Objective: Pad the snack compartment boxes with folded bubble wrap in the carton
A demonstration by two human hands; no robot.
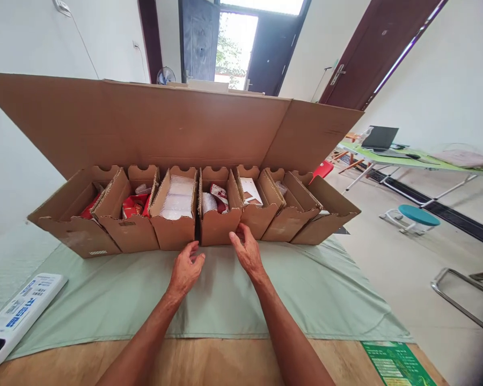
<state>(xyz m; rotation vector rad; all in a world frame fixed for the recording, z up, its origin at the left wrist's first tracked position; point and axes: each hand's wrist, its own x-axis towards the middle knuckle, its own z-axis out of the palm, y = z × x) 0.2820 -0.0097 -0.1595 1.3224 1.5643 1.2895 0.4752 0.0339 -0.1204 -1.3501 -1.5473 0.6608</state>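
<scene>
A row of several small open cardboard boxes [217, 222] stands on a pale green cloth [314, 289] in front of a tall cardboard sheet [153, 123]. The boxes hold red packets [133, 205], white bubble wrap [177, 199] and other small items. My left hand [186, 269] hovers just before the boxes, fingers loosely curled and apart, holding nothing. My right hand [246, 251] reaches to the front wall of the box right of the middle one, fingers stretched and touching the cardboard.
A white printed package [22, 310] lies at the left on the cloth's edge. A green printed sheet [394, 363] sits at the lower right of the wooden tabletop [209, 364]. Beyond, a green table with a laptop [380, 138], a teal stool [417, 216] and a metal frame [462, 300].
</scene>
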